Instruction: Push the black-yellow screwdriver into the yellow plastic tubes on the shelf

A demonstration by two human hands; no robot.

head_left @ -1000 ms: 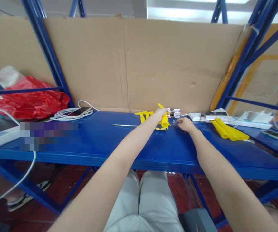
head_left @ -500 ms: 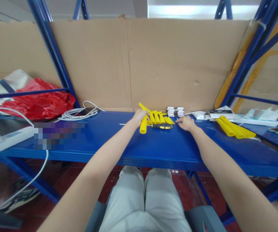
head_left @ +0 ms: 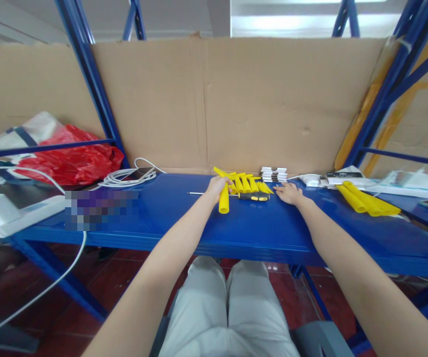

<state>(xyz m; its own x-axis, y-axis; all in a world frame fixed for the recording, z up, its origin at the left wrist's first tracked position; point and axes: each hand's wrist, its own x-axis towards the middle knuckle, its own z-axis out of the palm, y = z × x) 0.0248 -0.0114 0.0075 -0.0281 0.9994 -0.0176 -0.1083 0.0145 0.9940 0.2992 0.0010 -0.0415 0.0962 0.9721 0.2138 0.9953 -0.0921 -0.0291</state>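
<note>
My left hand point(head_left: 216, 190) is closed round a yellow plastic tube with a side arm point(head_left: 223, 204), its round end facing me. Just to the right, several similar yellow tube pieces point(head_left: 251, 184) stand in a row, with small flat yellow pieces point(head_left: 264, 187) at the end. In front of them lies a screwdriver point(head_left: 254, 197) with a black and yellow handle, its shaft pointing left and partly behind my left hand. My right hand point(head_left: 289, 193) rests palm down on the blue table, fingers stretched out beside the small yellow pieces and holding nothing that I can see.
White slotted parts point(head_left: 274, 174) are stacked against the cardboard wall point(head_left: 258, 104). Larger yellow tubes point(head_left: 366, 201) lie at the right near a power strip point(head_left: 403, 188). On the left are a coiled white cable point(head_left: 126, 177), a red plastic bag point(head_left: 74, 156) and another power strip point(head_left: 28, 215).
The view has shifted slightly, so everything appears a little further right and lower. My right hand's fingers lie flatter and more stretched. My left hand still holds the yellow tube.
</note>
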